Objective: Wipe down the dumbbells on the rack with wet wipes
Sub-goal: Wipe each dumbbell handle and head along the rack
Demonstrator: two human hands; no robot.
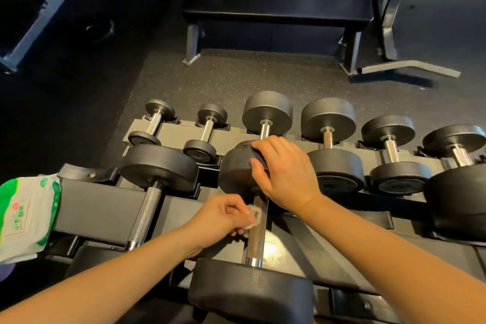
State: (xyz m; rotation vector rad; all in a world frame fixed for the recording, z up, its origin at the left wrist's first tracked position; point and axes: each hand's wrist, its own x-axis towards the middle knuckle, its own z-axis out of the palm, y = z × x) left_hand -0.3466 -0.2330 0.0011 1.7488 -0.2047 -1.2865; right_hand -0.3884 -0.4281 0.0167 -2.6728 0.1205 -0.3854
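The big dumbbell [256,242] lies on the near rail of the rack [105,208], at about 6 o'clock in the picture. Its metal bar points away from the person.

The left hand [223,216] has its fingers curled and pinches a small scrunched-up wet wipe [253,216] against the bar, near the far end. I think the wipe touches the bar, but the fingers hide part of it. The right hand [285,173] is bent over the far round end of the same dumbbell. Its fingers curl on the edge and hold it.

This dumbbell looks very heavy and hard. It will not bend or break, but it might roll on the rail, so the fat round end is a good place to hold. The bar is bumpy metal, so the wipe should grab it well. The wipe is soft, thin and wet, and the bumps could tear it. It is best kept bunched up.

The wipes pack [26,218] sits at 9 o'clock. The other dumbbells [328,118] stand in a row from 11 to 3 o'clock. A bench [276,5] is at 12 o'clock.
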